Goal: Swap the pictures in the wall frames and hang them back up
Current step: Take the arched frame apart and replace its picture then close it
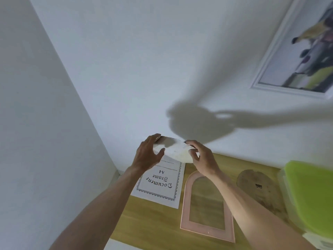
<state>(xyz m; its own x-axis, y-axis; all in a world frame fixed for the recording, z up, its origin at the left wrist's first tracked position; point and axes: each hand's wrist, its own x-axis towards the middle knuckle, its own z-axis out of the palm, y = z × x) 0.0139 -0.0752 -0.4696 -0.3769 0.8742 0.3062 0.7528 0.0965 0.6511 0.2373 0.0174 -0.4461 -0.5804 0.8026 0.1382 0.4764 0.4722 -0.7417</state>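
Note:
Both my hands hold a pale, mottled picture sheet (174,149) up in front of the white wall, above the wooden table (155,224). My left hand (149,153) grips its left edge and my right hand (200,156) pinches its right edge. Below them a white insert printed "Document Frame A4" (162,184) lies flat on the table. A pink arch-shaped frame (185,204) lies beside it, see-through in the middle. To its right lies a brown arch-shaped backing board (259,190) with a small metal hanger. A white-framed picture (295,51) hangs on the wall at upper right.
A lime-green lidded plastic box (310,195) stands at the table's right end. The wall corner runs down the left, meeting the table's left end. My hands cast a dark shadow on the wall.

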